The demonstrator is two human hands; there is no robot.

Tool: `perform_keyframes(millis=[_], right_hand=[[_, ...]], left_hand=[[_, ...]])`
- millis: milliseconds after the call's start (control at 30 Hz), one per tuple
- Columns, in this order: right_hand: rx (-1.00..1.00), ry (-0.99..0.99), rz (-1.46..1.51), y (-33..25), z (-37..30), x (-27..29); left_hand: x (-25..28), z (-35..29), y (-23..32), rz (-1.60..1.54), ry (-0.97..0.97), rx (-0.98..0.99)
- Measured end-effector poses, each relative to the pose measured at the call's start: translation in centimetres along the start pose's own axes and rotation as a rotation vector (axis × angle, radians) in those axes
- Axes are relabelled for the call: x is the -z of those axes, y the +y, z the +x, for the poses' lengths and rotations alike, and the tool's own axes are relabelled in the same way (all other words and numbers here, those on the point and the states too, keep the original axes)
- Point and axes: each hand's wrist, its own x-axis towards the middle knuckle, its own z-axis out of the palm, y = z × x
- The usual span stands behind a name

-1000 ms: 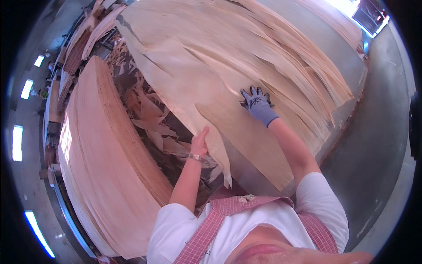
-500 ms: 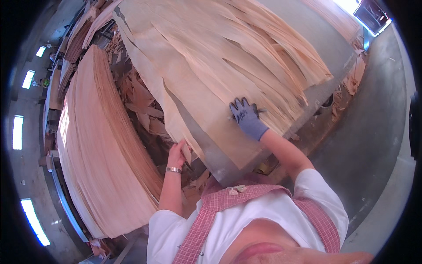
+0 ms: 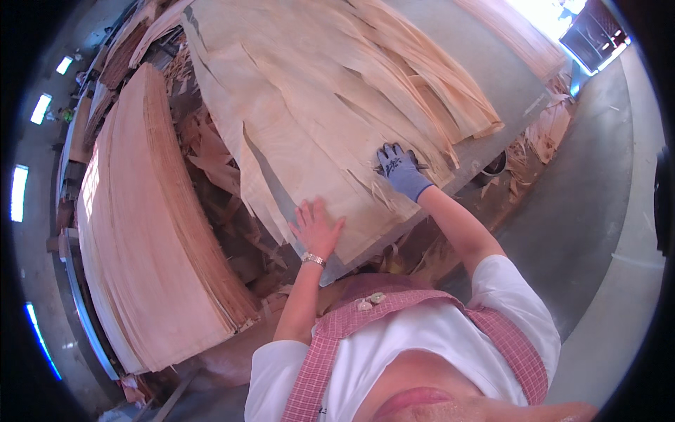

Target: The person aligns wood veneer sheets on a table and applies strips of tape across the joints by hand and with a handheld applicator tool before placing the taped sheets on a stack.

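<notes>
Both our hands press flat on thin pale wood veneer sheets (image 3: 330,119).

Our bare left hand (image 3: 316,228), fingers spread, lies at the sheets' six o'clock edge; our blue-gloved right hand (image 3: 401,171), fingers open, at four o'clock; a tall veneer stack (image 3: 140,232) stands at nine o'clock.

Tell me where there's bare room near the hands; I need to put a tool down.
Bare grey tabletop beyond the spread veneer sheets, and bare floor right of the table. Crowded: scraps between the table and the tall veneer stack; both left hand and right hand press veneer.
</notes>
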Motion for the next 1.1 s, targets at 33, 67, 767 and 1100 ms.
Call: perform_keyframes(millis=[33, 67, 767, 1100], right_hand=[[-0.022, 0.071, -0.031, 0.4, 0.0, -0.2], [-0.048, 0.14, -0.064, 0.9, -0.2, -0.4], [-0.712, 0.137, 0.44, 37.4, -0.6, -1.8], [-0.313, 0.424, 0.825, 39.1, -2.0, 6.1]], left_hand=[[-0.1, 0.0, 0.3, 0.0, 0.064, -0.044], [-0.4, -0.4, 0.4, -0.002, 0.126, -0.093], [-2.1, 9.8, 24.9, -0.127, 0.173, -0.605], [-1.3, 18.0, 47.0, -1.083, -0.124, -0.342]])
